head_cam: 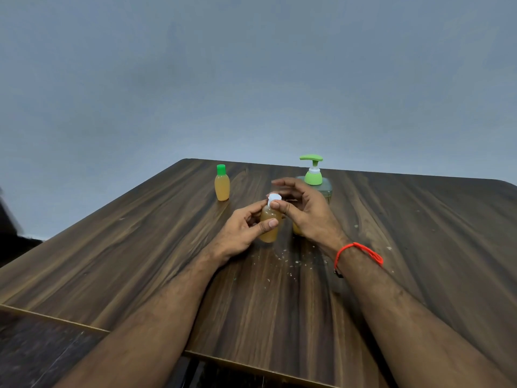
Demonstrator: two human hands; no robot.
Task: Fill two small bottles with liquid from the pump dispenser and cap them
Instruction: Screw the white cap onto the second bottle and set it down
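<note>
A small bottle (269,223) of amber liquid stands in the middle of the table, gripped around its body by my left hand (242,233). My right hand (303,208) pinches its white cap (274,198) at the bottle's neck with thumb and forefinger. A second small bottle (222,184), full of amber liquid and shut with a green cap, stands upright at the back left. The pump dispenser (314,175) with its green pump head stands behind my right hand, its lower body partly hidden.
The dark wooden table (140,261) carries small pale crumbs or droplets scattered in front of the held bottle. Something amber shows under my right palm, mostly hidden. A grey wall rises behind the table. A red thread circles my right wrist.
</note>
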